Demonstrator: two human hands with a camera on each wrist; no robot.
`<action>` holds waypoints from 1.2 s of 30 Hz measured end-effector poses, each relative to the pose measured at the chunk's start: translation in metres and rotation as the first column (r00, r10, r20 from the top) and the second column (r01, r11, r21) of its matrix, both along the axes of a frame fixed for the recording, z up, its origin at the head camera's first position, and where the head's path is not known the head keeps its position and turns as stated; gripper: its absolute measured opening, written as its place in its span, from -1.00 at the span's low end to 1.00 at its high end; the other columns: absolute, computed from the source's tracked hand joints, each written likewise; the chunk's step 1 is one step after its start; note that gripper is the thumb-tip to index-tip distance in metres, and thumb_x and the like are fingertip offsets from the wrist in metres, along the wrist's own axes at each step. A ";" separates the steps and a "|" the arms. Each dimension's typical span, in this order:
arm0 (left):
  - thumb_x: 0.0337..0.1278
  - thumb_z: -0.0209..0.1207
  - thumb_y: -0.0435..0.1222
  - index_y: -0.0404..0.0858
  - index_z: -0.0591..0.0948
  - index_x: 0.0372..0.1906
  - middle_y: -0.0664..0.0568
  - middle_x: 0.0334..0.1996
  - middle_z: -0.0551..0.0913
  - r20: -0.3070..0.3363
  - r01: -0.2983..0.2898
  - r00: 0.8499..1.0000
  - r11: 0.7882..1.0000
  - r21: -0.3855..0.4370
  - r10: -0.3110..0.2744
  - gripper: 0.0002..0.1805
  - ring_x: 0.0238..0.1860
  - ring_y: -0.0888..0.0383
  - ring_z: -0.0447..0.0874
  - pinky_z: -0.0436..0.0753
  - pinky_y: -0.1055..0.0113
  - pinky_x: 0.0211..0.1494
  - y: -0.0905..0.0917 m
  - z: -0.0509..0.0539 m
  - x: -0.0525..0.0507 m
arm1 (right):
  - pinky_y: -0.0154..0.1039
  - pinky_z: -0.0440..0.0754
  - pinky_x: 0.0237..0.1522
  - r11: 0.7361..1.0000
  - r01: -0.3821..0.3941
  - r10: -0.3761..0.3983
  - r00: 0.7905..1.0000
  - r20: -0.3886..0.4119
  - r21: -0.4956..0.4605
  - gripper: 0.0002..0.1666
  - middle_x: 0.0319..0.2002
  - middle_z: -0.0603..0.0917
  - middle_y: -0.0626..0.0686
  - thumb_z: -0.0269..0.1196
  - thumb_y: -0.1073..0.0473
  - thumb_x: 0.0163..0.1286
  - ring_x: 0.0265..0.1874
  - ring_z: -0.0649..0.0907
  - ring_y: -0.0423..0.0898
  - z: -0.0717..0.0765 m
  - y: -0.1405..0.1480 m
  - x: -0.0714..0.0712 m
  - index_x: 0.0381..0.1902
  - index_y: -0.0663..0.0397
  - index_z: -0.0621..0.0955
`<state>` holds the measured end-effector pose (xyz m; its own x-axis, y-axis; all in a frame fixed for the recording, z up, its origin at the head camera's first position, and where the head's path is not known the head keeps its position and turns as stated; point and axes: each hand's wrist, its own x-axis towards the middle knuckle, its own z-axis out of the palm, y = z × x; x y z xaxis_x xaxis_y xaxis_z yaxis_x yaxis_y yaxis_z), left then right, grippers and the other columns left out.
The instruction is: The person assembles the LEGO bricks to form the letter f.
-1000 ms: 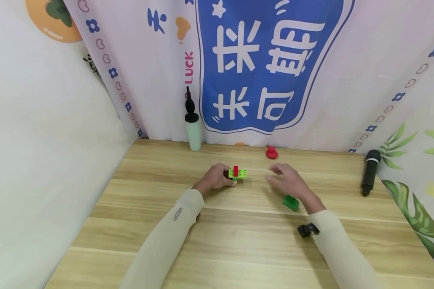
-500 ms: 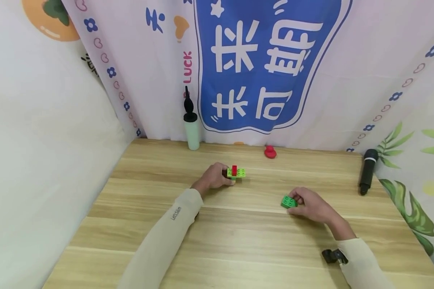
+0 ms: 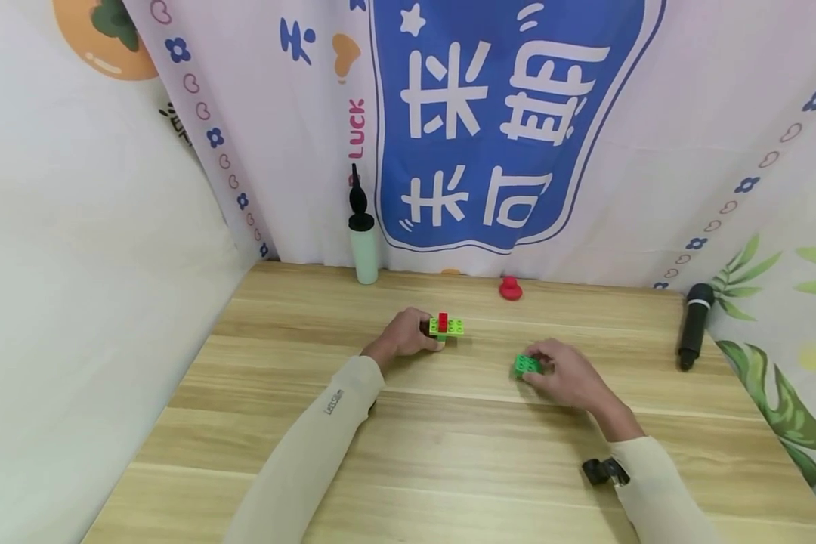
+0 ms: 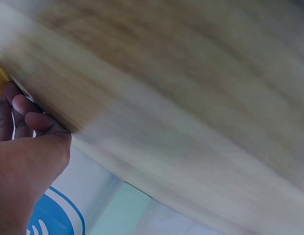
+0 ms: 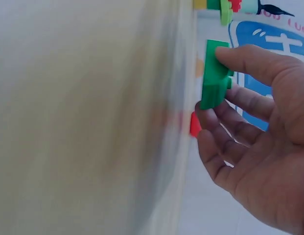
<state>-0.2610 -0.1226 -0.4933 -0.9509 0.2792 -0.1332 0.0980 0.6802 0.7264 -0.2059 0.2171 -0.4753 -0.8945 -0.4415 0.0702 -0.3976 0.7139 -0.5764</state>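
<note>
My left hand (image 3: 410,332) grips a small stack of toy building blocks near the middle of the table. Its lime-green studded plate (image 3: 456,327) has a red brick (image 3: 443,323) standing across the top, with green and yellow parts underneath. The left wrist view catches the left hand (image 4: 32,147) at its edge with a sliver of the yellow block (image 4: 0,80); the rest of the stack is out of that view. To the right, my right hand (image 3: 571,375) pinches a green brick (image 3: 526,366) between thumb and fingers. Up close, the green brick (image 5: 215,73) shows a sloped end.
A red knob-like object (image 3: 511,288) sits by the table's back edge. The pale green hand pump (image 3: 364,253) with a black top stands at the back left. A black microphone (image 3: 696,325) lies at the right edge. Printed cloth (image 3: 313,151) hangs behind the wooden table (image 3: 442,453).
My right hand has come back from beyond the green brick, taken hold of it and carried it a little left and away from me. The left hand keeps its place with the stack.
</note>
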 end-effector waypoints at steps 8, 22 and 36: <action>0.22 0.55 -0.25 -0.24 0.72 -0.24 0.09 -0.39 0.55 -0.005 0.006 1.000 1.000 0.001 -0.006 -0.78 -0.28 0.16 0.43 0.44 0.37 -0.16 0.000 0.000 0.001 | 0.09 0.68 0.04 0.992 0.009 -0.023 0.993 -0.113 -0.127 -0.62 0.00 0.78 0.13 0.49 0.16 0.42 -0.03 0.75 0.08 0.027 -0.054 -0.027 0.13 0.14 0.72; 0.19 0.56 -0.25 -0.25 0.77 -0.19 0.06 -0.35 0.70 -0.028 0.030 0.999 1.000 0.003 -0.030 -0.79 -0.28 0.20 0.50 0.49 0.38 -0.13 -0.001 0.000 -0.002 | 0.19 0.71 0.10 0.977 -0.133 0.122 0.990 -0.077 -0.169 -0.59 0.03 0.80 0.16 0.53 0.19 0.37 -0.01 0.74 0.09 0.036 -0.124 -0.060 0.15 0.16 0.75; 0.19 0.56 -0.24 -0.24 0.79 -0.16 0.04 -0.30 0.74 -0.033 0.030 0.999 1.000 -0.006 -0.030 -0.77 -0.26 0.20 0.52 0.51 0.36 -0.10 -0.001 0.000 -0.001 | 0.09 0.72 0.09 0.975 -0.113 0.113 0.994 -0.011 -0.193 -0.61 0.01 0.81 0.14 0.55 0.22 0.33 -0.02 0.73 0.06 0.032 -0.122 -0.065 0.11 0.12 0.80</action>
<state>-0.2619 -0.1232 -0.4929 -0.9461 0.3069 -0.1038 0.1419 0.6806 0.7188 -0.2711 0.0952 -0.4432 -0.8398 -0.5176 0.1638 -0.4689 0.5395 -0.6993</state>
